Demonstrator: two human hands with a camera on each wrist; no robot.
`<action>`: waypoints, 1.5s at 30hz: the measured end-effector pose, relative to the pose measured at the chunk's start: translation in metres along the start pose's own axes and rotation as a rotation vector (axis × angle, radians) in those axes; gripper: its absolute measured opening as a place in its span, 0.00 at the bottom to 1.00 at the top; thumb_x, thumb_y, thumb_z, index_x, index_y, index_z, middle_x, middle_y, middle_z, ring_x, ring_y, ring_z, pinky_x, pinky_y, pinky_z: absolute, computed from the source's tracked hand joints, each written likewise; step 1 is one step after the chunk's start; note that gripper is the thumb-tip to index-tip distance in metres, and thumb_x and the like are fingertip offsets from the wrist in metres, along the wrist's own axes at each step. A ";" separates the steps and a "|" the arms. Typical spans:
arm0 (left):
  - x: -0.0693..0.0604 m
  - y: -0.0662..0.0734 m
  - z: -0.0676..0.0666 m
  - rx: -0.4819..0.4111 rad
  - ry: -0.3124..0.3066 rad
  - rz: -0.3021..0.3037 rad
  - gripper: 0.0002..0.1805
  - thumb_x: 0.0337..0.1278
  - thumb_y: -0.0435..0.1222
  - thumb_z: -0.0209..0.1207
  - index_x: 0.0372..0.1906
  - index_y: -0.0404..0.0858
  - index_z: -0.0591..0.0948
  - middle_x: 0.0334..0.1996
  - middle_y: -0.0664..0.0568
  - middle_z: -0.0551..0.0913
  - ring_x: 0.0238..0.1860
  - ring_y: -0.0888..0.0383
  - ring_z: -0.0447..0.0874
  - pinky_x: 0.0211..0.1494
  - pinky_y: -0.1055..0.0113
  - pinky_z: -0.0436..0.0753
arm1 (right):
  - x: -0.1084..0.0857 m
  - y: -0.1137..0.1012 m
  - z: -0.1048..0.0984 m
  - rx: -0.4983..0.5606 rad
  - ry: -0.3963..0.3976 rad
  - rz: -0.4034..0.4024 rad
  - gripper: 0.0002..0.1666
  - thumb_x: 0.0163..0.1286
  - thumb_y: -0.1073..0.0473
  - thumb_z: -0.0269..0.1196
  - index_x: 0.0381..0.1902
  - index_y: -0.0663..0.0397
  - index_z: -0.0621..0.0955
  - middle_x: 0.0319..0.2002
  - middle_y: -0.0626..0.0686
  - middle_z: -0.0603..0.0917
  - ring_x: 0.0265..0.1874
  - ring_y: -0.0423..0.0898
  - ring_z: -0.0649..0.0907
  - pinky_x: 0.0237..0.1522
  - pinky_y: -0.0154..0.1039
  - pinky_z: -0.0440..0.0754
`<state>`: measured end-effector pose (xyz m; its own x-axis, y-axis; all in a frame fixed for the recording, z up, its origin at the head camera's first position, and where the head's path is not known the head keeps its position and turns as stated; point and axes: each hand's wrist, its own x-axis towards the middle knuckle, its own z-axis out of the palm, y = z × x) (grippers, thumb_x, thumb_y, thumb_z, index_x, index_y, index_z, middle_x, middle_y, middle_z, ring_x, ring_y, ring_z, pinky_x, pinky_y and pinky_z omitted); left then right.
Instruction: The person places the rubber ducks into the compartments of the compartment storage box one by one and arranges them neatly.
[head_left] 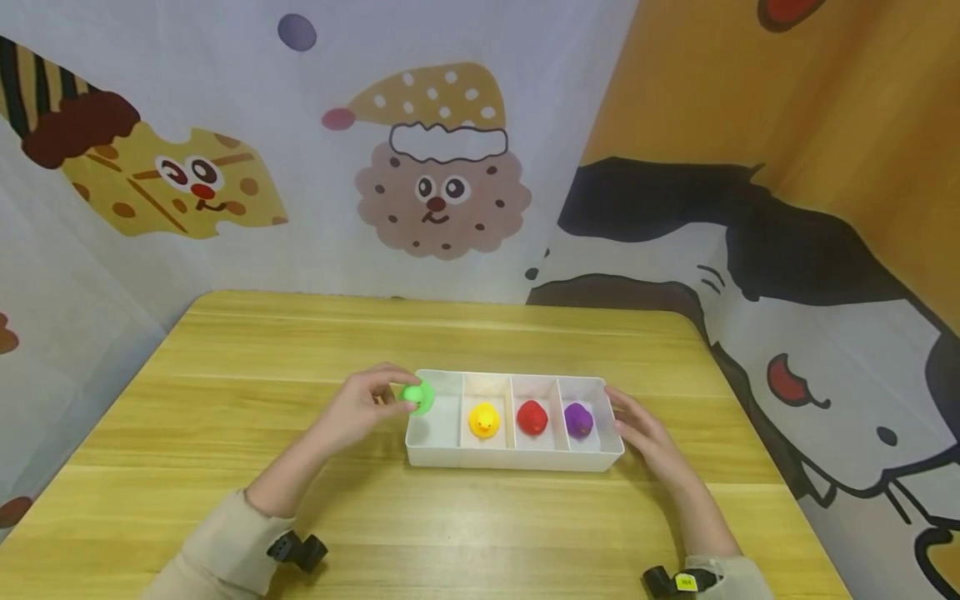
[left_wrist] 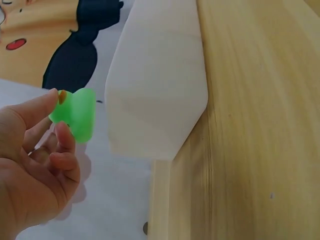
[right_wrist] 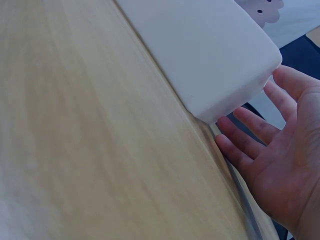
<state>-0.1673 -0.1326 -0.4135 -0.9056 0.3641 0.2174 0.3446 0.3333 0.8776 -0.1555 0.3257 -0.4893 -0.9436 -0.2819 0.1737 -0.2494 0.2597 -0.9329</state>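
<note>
My left hand (head_left: 365, 405) pinches a green rubber duck (head_left: 418, 397) between thumb and fingers, over the left end of a white divided box (head_left: 517, 459). In the left wrist view the green duck (left_wrist: 81, 115) is beside the box's end wall (left_wrist: 155, 115), its orange beak by the thumb. Three compartments each hold one duck: a yellow duck (head_left: 484, 420), a red duck (head_left: 532, 417) and a purple duck (head_left: 578, 420). The leftmost compartment has no duck in it. At the box's right end, my right hand (head_left: 649, 435) rests its extended fingers (right_wrist: 250, 125) against the wall.
The box stands on a wooden table (head_left: 480, 533) whose far edge meets a curtain (head_left: 300, 275) printed with cartoon figures. Both sleeves carry small black wrist cameras, one on the left (head_left: 297, 551) and one on the right (head_left: 678, 581).
</note>
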 end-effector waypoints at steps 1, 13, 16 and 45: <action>0.001 0.001 0.001 0.005 -0.009 0.002 0.15 0.51 0.33 0.69 0.46 0.38 0.84 0.45 0.51 0.82 0.27 0.55 0.75 0.24 0.70 0.73 | 0.000 0.000 0.000 0.002 0.000 -0.001 0.30 0.73 0.65 0.52 0.71 0.62 0.60 0.68 0.68 0.62 0.57 0.35 0.73 0.55 0.30 0.69; 0.012 0.004 0.009 0.064 -0.100 0.003 0.14 0.50 0.34 0.70 0.44 0.41 0.85 0.46 0.55 0.82 0.25 0.56 0.73 0.21 0.71 0.71 | 0.001 0.000 0.000 0.007 -0.003 0.003 0.31 0.73 0.65 0.52 0.71 0.63 0.60 0.68 0.68 0.61 0.57 0.34 0.73 0.55 0.30 0.69; 0.014 0.001 0.011 0.089 -0.115 0.011 0.14 0.49 0.34 0.70 0.44 0.41 0.85 0.46 0.55 0.82 0.23 0.57 0.72 0.21 0.70 0.72 | 0.001 0.000 0.000 0.001 -0.003 0.007 0.30 0.73 0.65 0.52 0.71 0.62 0.60 0.68 0.68 0.62 0.57 0.34 0.73 0.55 0.30 0.69; 0.028 -0.031 0.031 0.189 -0.188 0.028 0.14 0.45 0.34 0.72 0.41 0.41 0.86 0.41 0.57 0.84 0.48 0.54 0.79 0.52 0.55 0.78 | 0.001 0.004 0.000 0.009 0.001 -0.020 0.30 0.73 0.66 0.52 0.71 0.63 0.60 0.67 0.69 0.62 0.57 0.35 0.73 0.55 0.30 0.69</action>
<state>-0.1956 -0.1056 -0.4475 -0.8395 0.5245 0.1419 0.4250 0.4711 0.7729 -0.1571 0.3265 -0.4929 -0.9386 -0.2859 0.1932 -0.2666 0.2455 -0.9320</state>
